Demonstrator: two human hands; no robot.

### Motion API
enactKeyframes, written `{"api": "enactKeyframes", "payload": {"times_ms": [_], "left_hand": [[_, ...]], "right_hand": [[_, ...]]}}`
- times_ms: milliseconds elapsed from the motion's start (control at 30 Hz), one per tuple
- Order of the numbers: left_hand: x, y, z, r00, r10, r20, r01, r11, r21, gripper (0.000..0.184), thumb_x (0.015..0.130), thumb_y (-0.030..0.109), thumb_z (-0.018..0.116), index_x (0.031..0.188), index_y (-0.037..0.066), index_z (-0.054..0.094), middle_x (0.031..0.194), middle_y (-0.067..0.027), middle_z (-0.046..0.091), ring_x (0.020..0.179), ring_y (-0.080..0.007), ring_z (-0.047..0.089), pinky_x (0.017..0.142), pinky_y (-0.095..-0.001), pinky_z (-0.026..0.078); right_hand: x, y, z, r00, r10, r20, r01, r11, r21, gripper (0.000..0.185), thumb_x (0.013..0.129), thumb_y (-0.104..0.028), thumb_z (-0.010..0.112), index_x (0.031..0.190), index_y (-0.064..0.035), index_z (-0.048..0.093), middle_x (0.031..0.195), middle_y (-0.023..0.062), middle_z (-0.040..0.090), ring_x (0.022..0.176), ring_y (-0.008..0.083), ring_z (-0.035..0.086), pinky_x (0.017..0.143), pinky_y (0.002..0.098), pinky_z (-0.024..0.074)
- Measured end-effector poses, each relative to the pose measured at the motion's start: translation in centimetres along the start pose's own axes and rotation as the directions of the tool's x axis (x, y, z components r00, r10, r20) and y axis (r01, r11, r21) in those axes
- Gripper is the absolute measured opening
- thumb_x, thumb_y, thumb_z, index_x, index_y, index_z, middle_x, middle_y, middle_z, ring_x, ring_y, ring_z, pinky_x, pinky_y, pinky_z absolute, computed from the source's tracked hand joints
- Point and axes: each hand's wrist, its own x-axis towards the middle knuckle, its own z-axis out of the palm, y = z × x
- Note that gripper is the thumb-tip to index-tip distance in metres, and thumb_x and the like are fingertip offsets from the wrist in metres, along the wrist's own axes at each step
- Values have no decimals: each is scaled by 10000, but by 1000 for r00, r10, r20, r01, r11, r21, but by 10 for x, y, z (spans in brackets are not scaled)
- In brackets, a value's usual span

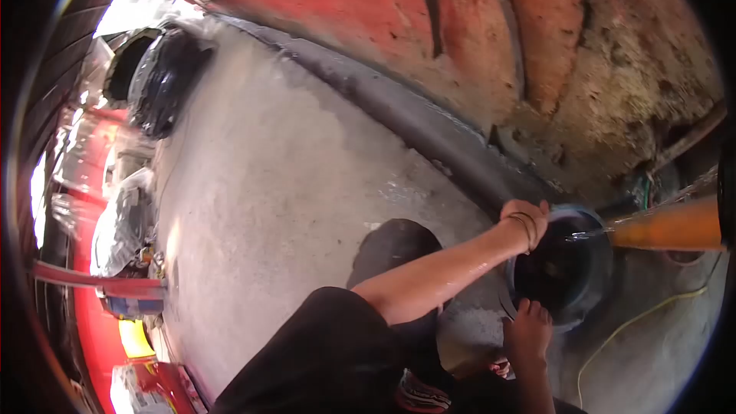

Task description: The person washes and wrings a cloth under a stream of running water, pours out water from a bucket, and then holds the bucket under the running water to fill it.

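Note:
A dark round bucket (602, 280) with a pale rim stands on the concrete floor at the right, and a thin stream of water falls into it. My left hand (525, 218), with bands round the wrist, is closed on the upper left of its rim. Lower down, my right hand (529, 328) has its fingers curled at the near left side of the same rim. A thin dark curved piece, perhaps the bucket's handle, shows beside that hand. The inside of the bucket is too dark to make out.
An orange pipe-like object (671, 225) juts in from the right beside the bucket. A yellow cord (636, 318) crosses the floor. A red, dirt-stained wall (368, 4) with a dark ledge runs behind. Black bundles (165, 80) and plastic-wrapped goods (123, 226) line the left.

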Motion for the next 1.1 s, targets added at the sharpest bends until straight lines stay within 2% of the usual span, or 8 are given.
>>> {"api": "enactKeyframes", "payload": {"times_ms": [100,200,400,600,733,900,1000,1100], "left_hand": [[-2,-6,9,994,58,-89,-63,996,-57,324,1013,178,473,1215,-54,572,994,-255,750,932,-361,763,729,-475,598],[6,-14,11,998,34,46,-34,999,-17,860,894,304,769,1527,-72,325,973,-251,739,963,-381,747,809,-479,590],[7,-17,1,995,91,49,-88,995,-48,865,902,277,771,1559,-10,287,1074,-293,714,1098,-423,691,945,-490,542],[12,-22,15,992,125,27,-125,992,-21,912,901,280,779,1541,-96,248,1039,-270,731,1015,-430,719,890,-481,570],[2,-16,13,997,51,-49,-55,995,-88,535,890,177,692,1323,-73,503,1085,-267,745,1039,-397,741,868,-472,590],[9,-6,13,997,-10,73,10,1000,-2,977,801,136,768,1611,-24,244,1084,-156,769,1017,-315,749,812,-412,592],[15,-10,25,999,24,44,-25,999,29,1002,794,152,788,1617,-13,240,1099,-162,768,1015,-323,750,810,-421,594],[11,-8,26,999,17,43,-17,1000,12,1002,805,170,789,1621,-7,234,1111,-166,768,1021,-326,750,810,-434,597]], "right_hand": [[1,0,-4,999,14,48,-13,1000,-22,289,816,-264,706,1008,-91,575,984,127,617,946,331,645,816,479,528],[-1,-2,-7,1000,19,23,-19,1000,0,244,868,-218,634,1072,-95,580,1003,113,627,963,320,654,824,476,531],[2,-7,-18,996,1,-84,8,994,112,610,869,-157,610,1456,-37,495,1153,138,663,959,329,691,887,498,536],[-1,-10,-23,997,8,80,-18,993,113,706,890,-218,716,1506,-53,415,1269,169,646,1085,351,665,955,493,490],[4,-12,-31,988,-18,151,-13,979,203,735,868,-218,733,1503,-38,410,1302,186,616,1157,399,619,992,511,468],[3,-11,-25,989,-28,146,-3,978,207,733,883,-269,729,1509,-78,397,1274,184,617,1126,417,622,965,522,489],[12,-8,-57,965,-90,247,9,951,310,685,949,-338,697,1511,-66,416,1304,227,605,1127,421,631,966,498,498],[40,55,-29,901,-22,434,-326,626,709,642,1007,-419,647,1512,-77,447,1352,225,598,1128,351,655,966,438,515]]}}
